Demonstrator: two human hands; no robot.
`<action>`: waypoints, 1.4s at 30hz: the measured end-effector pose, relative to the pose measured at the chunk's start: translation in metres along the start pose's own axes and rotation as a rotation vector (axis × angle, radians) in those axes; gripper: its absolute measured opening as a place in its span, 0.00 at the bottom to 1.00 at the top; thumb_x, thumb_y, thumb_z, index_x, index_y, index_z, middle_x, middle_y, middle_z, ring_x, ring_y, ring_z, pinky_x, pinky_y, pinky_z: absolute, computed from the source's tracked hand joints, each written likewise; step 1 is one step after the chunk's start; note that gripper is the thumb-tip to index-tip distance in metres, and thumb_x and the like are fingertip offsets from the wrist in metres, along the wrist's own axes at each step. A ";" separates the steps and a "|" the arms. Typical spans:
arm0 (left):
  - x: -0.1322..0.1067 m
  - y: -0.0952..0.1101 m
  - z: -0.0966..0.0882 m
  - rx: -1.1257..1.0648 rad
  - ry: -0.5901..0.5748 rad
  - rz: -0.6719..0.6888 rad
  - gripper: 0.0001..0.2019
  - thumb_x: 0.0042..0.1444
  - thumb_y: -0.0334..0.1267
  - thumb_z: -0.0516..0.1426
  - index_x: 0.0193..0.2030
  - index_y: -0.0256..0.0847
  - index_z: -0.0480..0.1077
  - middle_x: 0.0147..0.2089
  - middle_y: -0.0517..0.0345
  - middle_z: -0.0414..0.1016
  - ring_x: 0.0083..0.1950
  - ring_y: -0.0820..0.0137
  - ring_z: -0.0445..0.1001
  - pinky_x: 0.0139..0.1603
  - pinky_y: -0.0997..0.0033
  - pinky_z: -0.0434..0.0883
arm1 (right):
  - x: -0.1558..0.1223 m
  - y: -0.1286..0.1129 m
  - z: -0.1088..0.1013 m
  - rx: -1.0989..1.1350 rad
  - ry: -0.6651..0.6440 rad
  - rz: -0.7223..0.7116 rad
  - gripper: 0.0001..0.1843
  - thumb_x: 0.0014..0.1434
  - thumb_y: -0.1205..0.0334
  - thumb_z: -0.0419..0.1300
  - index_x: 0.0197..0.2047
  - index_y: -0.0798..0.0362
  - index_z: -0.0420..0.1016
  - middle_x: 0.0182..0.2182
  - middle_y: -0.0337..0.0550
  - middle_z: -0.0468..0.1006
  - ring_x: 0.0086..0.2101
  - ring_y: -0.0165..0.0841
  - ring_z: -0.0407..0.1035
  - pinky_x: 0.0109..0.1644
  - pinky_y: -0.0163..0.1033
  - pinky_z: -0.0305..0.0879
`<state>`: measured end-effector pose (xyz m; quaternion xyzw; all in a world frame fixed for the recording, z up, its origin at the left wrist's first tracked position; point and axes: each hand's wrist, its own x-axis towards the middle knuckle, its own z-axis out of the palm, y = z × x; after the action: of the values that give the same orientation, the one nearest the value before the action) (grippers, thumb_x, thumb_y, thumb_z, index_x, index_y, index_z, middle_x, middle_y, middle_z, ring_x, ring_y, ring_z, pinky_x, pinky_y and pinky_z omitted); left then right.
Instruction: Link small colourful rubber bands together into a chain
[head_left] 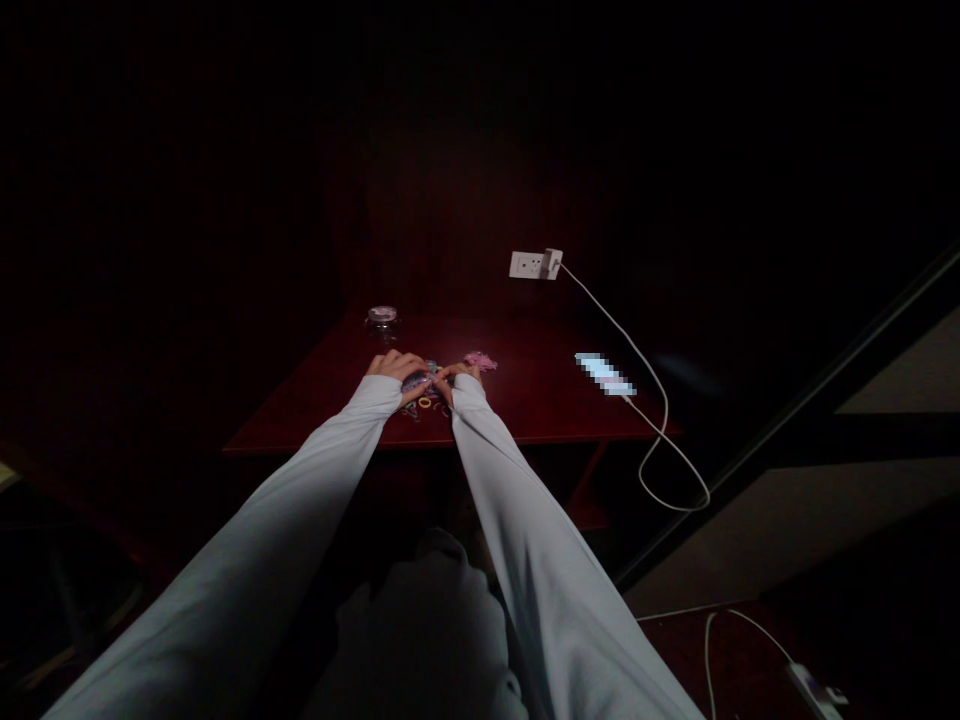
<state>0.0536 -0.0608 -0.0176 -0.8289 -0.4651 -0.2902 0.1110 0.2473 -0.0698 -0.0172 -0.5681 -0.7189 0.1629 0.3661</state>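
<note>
On the dark red table (352, 410), small colourful loops like elastic hair ties (411, 410) lie in a loose pile under and between my hands. One yellow ring (425, 403) stands out at the near side. My left hand (395, 364) curls over the pile from the left, its fingers bent inward. From the other side my right hand (463, 376) meets it, fingers pinched together close to the left fingertips. What the fingertips hold is too small and dim to make out. A pink bunch (480, 360) lies just beyond my right hand.
A small round container (382, 314) stands at the table's back left. To the right lies a lit phone (604, 374), its white cable (664, 400) looping past the table edge to a charger in the wall socket (529, 265). A power strip (816, 690) is at lower right.
</note>
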 end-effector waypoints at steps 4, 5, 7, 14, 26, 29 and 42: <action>0.000 -0.001 0.002 0.007 -0.025 0.009 0.10 0.65 0.44 0.64 0.51 0.51 0.84 0.58 0.55 0.85 0.55 0.53 0.74 0.55 0.53 0.68 | 0.000 0.005 0.001 0.012 0.009 -0.033 0.07 0.67 0.55 0.69 0.41 0.47 0.85 0.45 0.44 0.81 0.53 0.42 0.65 0.63 0.47 0.64; 0.000 -0.002 0.002 0.003 -0.027 0.012 0.10 0.66 0.44 0.64 0.51 0.51 0.84 0.57 0.55 0.85 0.55 0.53 0.74 0.55 0.54 0.68 | 0.000 0.006 0.002 0.013 0.012 -0.038 0.07 0.67 0.54 0.69 0.41 0.47 0.85 0.44 0.43 0.81 0.53 0.42 0.65 0.63 0.47 0.64; 0.000 -0.005 0.005 -0.009 -0.034 0.019 0.10 0.66 0.45 0.64 0.51 0.51 0.84 0.57 0.55 0.85 0.55 0.54 0.74 0.55 0.54 0.68 | 0.001 0.006 0.004 0.011 0.018 -0.039 0.06 0.67 0.55 0.69 0.40 0.47 0.85 0.44 0.42 0.81 0.53 0.42 0.65 0.63 0.47 0.64; 0.001 -0.004 0.007 -0.012 -0.031 -0.006 0.08 0.67 0.45 0.64 0.48 0.50 0.83 0.56 0.55 0.85 0.55 0.54 0.74 0.56 0.54 0.68 | 0.000 0.003 0.002 -0.081 -0.015 -0.010 0.06 0.68 0.57 0.67 0.44 0.46 0.86 0.47 0.43 0.82 0.55 0.42 0.67 0.64 0.46 0.65; -0.005 0.002 0.003 0.019 0.045 0.004 0.06 0.64 0.44 0.64 0.42 0.46 0.77 0.59 0.48 0.78 0.56 0.53 0.72 0.54 0.55 0.70 | -0.009 -0.007 -0.008 -0.089 -0.053 0.009 0.13 0.71 0.51 0.65 0.51 0.47 0.85 0.54 0.46 0.80 0.58 0.44 0.62 0.65 0.47 0.60; -0.006 0.002 0.001 0.020 0.029 0.039 0.09 0.67 0.45 0.62 0.37 0.44 0.76 0.54 0.47 0.75 0.54 0.55 0.72 0.53 0.57 0.71 | -0.009 -0.008 -0.009 -0.087 -0.060 0.001 0.13 0.71 0.51 0.65 0.52 0.48 0.85 0.54 0.47 0.79 0.58 0.44 0.61 0.65 0.47 0.60; -0.004 0.000 0.010 -0.030 0.003 0.089 0.05 0.60 0.41 0.67 0.35 0.45 0.80 0.55 0.51 0.79 0.51 0.57 0.72 0.54 0.56 0.73 | -0.008 -0.008 -0.009 -0.126 -0.059 -0.002 0.11 0.70 0.52 0.65 0.49 0.47 0.87 0.52 0.47 0.81 0.58 0.45 0.63 0.64 0.49 0.64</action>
<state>0.0556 -0.0589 -0.0279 -0.8500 -0.4232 -0.2930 0.1120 0.2492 -0.0817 -0.0089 -0.5841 -0.7387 0.1338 0.3086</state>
